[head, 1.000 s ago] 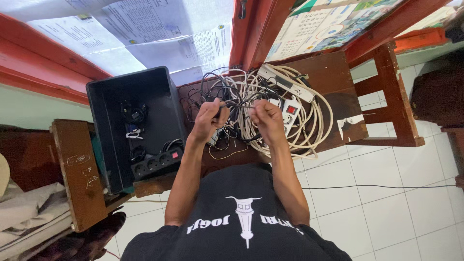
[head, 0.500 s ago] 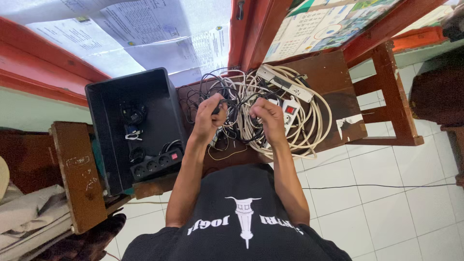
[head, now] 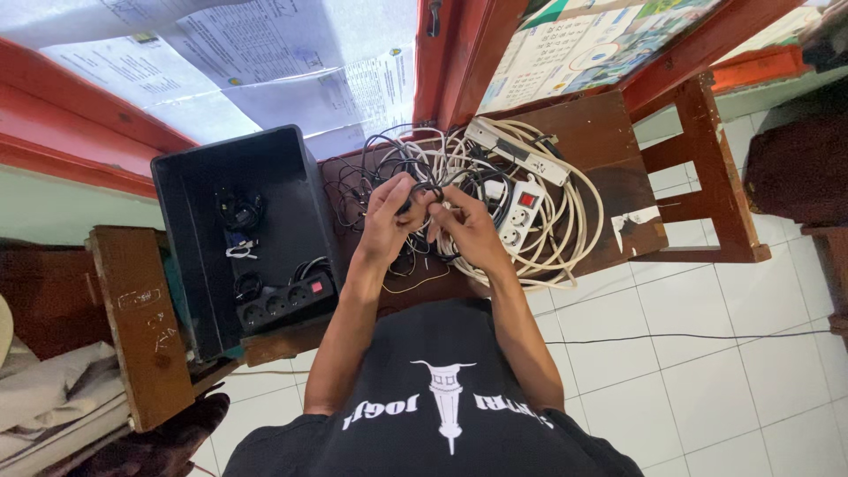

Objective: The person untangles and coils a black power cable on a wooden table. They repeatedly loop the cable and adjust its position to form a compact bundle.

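Black thin cable (head: 422, 190) is pinched between the fingers of your left hand (head: 387, 221) and right hand (head: 463, 231), both clamped on it above the tangled cable pile (head: 495, 190) on the wooden worktop (head: 609, 150).

A single view is given, taken from a camera worn on the head and aimed steeply downward over the chest. The wooden table (head: 609, 150) is seen from close above, its far edge against the wall toward the top of the frame. White floor tiles (head: 707, 380) are included at lower right.
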